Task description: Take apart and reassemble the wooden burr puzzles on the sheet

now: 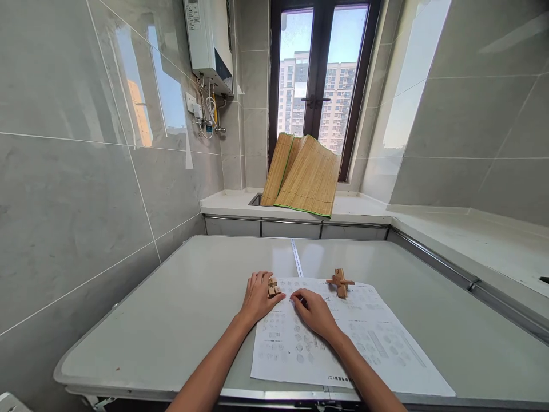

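Note:
My left hand (259, 294) is closed around a small wooden block puzzle (273, 287) at the left edge of a printed sheet (317, 355). Its fingers lie over the far side and the thumb along the near side, so part of the puzzle is hidden. On the sheet, just to the right, rests my right hand (314, 312) with its fingers curled in; nothing shows between them. Beyond the right hand, near the sheet's far edge, stands a cross-shaped wooden puzzle (340, 282) made of interlocked bars.
The sheet lies on a pale folding table (189, 320) with a seam (295, 257) down its middle. Behind it, a bamboo mat (311, 177) leans on a white ledge (364, 212) before a window. A grey tiled wall (86, 229) runs along the left.

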`<move>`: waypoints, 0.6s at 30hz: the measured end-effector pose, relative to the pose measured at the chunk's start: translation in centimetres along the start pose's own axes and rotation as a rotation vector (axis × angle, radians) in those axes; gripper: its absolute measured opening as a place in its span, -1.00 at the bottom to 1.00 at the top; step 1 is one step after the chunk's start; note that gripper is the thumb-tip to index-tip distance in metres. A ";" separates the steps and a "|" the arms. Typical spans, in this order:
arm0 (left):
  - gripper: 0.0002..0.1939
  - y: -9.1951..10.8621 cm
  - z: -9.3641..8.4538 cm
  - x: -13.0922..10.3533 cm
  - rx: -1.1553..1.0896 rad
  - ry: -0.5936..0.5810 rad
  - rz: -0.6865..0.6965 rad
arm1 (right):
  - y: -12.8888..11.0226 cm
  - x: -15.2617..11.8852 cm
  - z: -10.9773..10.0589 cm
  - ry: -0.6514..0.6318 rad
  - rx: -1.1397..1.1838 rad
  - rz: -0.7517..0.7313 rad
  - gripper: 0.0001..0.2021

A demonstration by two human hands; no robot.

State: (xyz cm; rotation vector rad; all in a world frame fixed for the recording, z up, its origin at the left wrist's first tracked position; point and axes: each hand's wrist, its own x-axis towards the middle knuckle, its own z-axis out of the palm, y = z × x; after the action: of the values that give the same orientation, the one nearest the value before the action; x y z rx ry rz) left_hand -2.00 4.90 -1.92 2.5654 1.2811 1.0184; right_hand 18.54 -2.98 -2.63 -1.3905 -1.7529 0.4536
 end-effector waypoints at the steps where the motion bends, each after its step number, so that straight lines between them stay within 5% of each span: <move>1: -0.41 0.2 -0.1 -0.1 0.005 0.029 0.023 | 0.1 0.1 0.0 0.021 0.059 0.012 -0.69; 7: -0.64 2.3 -1.3 -0.5 -0.046 0.076 0.130 | 1.2 1.1 -0.1 0.179 0.755 0.290 -0.64; 18: -0.84 4.7 -1.7 -1.3 -0.077 -0.009 0.218 | 4.1 2.1 -1.4 0.321 1.313 0.503 -0.66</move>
State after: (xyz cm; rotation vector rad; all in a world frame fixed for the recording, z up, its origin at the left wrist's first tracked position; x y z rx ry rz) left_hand -0.38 0.56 0.40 2.6908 0.9556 1.0677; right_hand 22.05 0.01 -3.91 -0.7847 -0.5051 1.2658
